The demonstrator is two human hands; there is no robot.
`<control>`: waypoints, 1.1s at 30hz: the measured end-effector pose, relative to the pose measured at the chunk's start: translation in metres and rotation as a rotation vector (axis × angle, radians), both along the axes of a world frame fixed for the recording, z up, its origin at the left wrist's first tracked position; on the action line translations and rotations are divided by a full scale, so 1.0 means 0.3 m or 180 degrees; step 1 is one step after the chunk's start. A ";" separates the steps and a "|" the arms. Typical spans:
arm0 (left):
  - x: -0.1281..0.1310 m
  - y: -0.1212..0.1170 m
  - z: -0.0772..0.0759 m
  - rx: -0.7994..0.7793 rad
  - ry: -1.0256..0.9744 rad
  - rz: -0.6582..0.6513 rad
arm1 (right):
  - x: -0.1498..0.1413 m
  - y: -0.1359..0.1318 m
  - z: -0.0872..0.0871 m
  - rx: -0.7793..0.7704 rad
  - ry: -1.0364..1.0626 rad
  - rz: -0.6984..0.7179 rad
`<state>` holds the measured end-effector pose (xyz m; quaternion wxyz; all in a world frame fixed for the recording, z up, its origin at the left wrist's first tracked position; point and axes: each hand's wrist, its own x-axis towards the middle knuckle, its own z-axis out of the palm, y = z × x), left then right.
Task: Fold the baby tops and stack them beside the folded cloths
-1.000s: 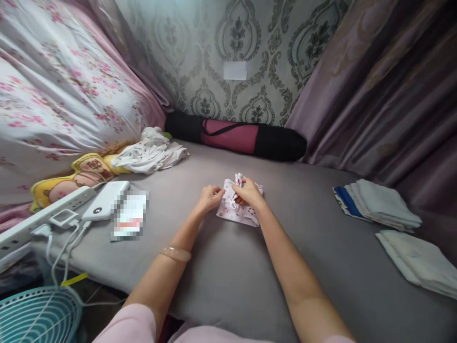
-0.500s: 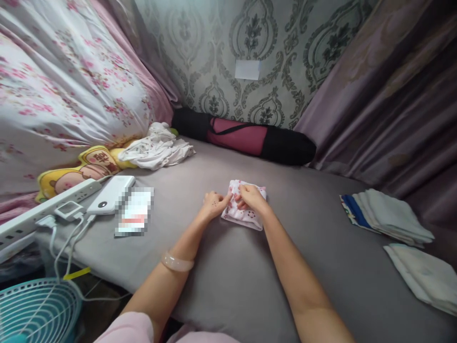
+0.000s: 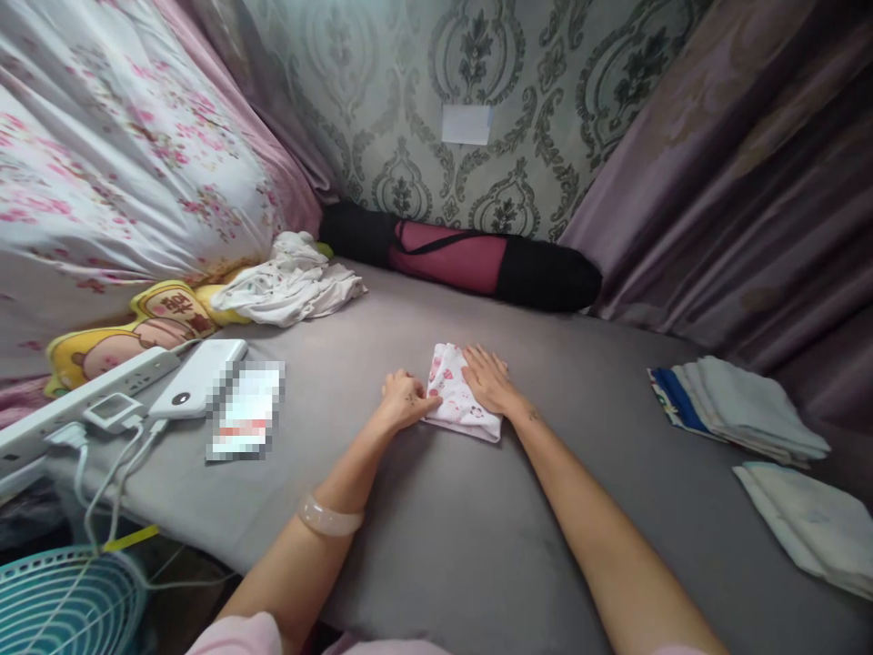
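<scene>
A small white cloth with pink prints [image 3: 451, 393] lies folded flat on the grey bed sheet [image 3: 436, 528]. My right hand [image 3: 487, 378] rests on its right half, palm down, fingers stretched out. My left hand [image 3: 405, 400] is loosely curled at the cloth's left edge, with the fingertips touching that edge. A pale bangle sits on my left wrist.
Folded cloths [image 3: 740, 408] and a second pile [image 3: 811, 523] lie at the right. A crumpled white garment [image 3: 286, 287], a yellow cushion [image 3: 129, 332], a power bank [image 3: 197, 377] and a power strip [image 3: 82, 400] are at the left. A black and pink roll bag [image 3: 470, 259] lies by the wall. A teal fan [image 3: 68, 605] stands below.
The bunched cloth that both hands were gathering now lies flat and folded. My right hand has opened and pressed down on it; my left has moved to its left edge.
</scene>
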<state>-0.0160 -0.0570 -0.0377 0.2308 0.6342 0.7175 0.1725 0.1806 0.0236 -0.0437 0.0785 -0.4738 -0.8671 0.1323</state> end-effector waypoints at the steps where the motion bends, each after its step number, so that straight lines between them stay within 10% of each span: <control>1: -0.001 0.001 -0.003 0.0001 0.0005 -0.0004 | -0.004 0.002 -0.009 -0.0041 -0.0092 -0.0007; 16: -0.012 -0.001 0.003 -0.0049 0.0029 -0.0034 | -0.084 -0.013 0.075 -0.0054 0.0215 -0.0223; 24: -0.020 -0.005 0.011 -0.0151 0.0066 0.0010 | -0.267 -0.029 -0.015 0.0229 -0.0126 -0.0730; 33: -0.057 0.003 0.030 -0.0194 -0.0191 -0.0315 | -0.212 -0.048 0.017 -0.0070 0.0186 -0.0479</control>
